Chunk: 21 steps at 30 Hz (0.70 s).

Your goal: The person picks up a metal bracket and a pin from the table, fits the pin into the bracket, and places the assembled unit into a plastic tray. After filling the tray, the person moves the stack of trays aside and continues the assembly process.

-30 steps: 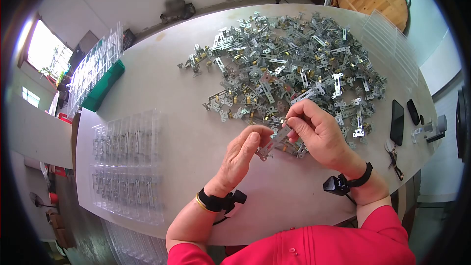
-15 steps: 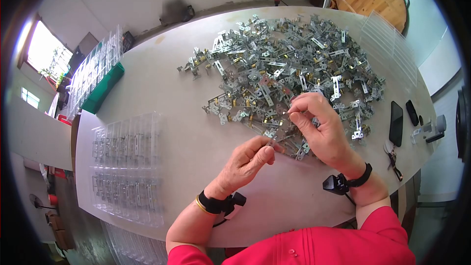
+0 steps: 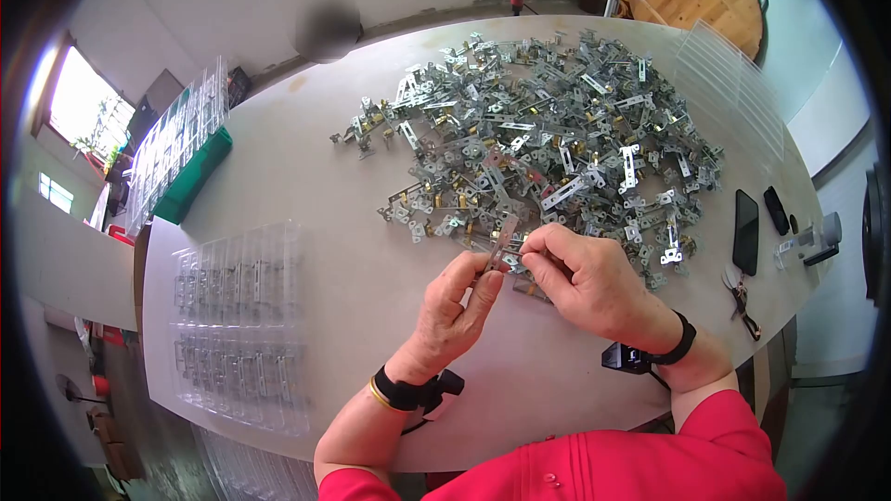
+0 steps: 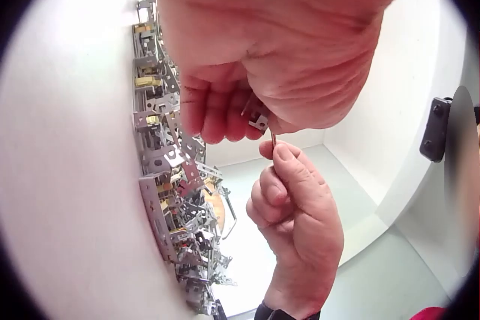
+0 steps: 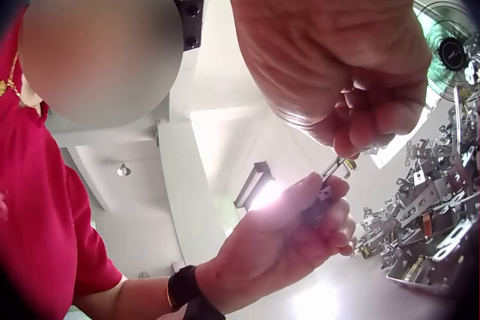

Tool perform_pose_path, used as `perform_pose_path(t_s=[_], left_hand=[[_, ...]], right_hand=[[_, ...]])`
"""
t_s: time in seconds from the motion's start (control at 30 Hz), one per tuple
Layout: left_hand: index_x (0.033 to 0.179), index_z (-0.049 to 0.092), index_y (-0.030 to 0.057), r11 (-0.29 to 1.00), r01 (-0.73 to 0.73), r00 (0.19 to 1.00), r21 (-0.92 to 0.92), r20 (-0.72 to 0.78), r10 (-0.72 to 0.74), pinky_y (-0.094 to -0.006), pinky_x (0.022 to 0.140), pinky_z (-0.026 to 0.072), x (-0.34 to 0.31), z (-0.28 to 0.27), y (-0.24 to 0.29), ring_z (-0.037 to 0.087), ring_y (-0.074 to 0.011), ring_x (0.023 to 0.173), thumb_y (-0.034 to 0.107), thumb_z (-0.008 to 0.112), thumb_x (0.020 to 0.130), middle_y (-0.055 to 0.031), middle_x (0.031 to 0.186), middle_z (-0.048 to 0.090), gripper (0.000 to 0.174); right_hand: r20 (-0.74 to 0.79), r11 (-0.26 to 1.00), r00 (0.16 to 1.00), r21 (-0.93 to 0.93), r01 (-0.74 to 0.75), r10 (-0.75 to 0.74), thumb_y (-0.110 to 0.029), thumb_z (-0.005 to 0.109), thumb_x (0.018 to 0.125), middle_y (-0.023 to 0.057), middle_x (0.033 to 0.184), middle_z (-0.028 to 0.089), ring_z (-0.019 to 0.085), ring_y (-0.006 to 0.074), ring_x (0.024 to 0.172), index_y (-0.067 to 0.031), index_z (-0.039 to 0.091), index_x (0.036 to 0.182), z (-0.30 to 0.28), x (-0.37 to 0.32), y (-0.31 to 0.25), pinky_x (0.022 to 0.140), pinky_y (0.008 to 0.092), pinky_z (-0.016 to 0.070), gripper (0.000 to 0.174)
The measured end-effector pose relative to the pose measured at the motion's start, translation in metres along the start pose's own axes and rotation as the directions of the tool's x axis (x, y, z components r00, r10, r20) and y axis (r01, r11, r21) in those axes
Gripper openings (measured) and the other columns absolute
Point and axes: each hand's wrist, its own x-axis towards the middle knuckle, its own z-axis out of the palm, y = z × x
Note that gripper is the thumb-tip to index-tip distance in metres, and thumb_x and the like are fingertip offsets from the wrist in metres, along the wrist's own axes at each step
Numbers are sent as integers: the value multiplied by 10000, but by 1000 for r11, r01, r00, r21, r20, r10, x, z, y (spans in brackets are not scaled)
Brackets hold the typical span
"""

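My left hand [image 3: 450, 315] grips a flat, slotted metal bracket [image 3: 504, 241] between thumb and fingers, its upper end sticking up above the hand. Close beside it, my right hand [image 3: 599, 283] pinches a thin metal piece [image 4: 273, 138] between thumb and forefinger, held against the bracket's side. Its far end disappears behind the left hand in the left wrist view, so I cannot tell what it is. Just beyond both hands lies a big heap of similar metal brackets [image 3: 557, 134], some with brass-coloured parts.
Two clear compartment trays [image 3: 299, 315] with brackets in rows lie on the left of the table. A green bin [image 3: 197, 172] with clear trays stands at the far left. On the right are a phone [image 3: 745, 232], small cutters [image 3: 740, 301] and a clear divided tray [image 3: 733, 74].
The right hand held the bracket's upper end beside the left hand; the left hand then took it. The right hand moved away towards the heap and has come back down to the bracket, now tilted upright.
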Motion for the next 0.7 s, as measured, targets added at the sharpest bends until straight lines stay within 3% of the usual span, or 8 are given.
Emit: perform_pose_path(t_s=[0.07, 0.2, 0.27, 0.7], left_hand=[[1135, 588, -14, 984, -91, 995, 151, -27, 97, -254, 755, 481, 1, 1, 2, 563, -90, 827, 91, 581, 1027, -25, 935, 614, 151], [1139, 543, -4, 983, -140, 982, 122, -107, 153, -276, 743, 497, 1, 7, 2, 577, -109, 808, 58, 609, 1000, -40, 935, 624, 165], [1141, 510, 10, 956, -179, 973, 231, -105, 207, -289, 754, 502, 1, 6, -1, 589, -130, 814, 57, 623, 989, -59, 933, 628, 195], [1121, 513, 15, 904, -212, 957, 371, -108, 269, -311, 721, 505, 1, 10, 0, 600, -196, 780, 41, 665, 948, -92, 912, 611, 231]], right_hand=[[0, 1000, 1000, 7, 10, -10, -109, 633, 954, 140, 784, 672, 687, 329, 702, -67, 598, 1009, 4, -1, 4, 587, 395, 516, 78], [-3, 996, 996, -27, 91, -91, -110, 631, 948, 146, 766, 666, 672, 351, 685, -60, 592, 995, 8, -2, 7, 578, 423, 508, 79], [0, 995, 995, -25, 100, -100, -113, 631, 947, 148, 760, 663, 667, 357, 679, -60, 589, 988, 7, -2, 6, 576, 432, 505, 79], [-7, 995, 996, -40, 88, -88, -112, 629, 951, 162, 736, 648, 661, 373, 676, -52, 562, 963, 11, -2, 11, 571, 445, 502, 90]])
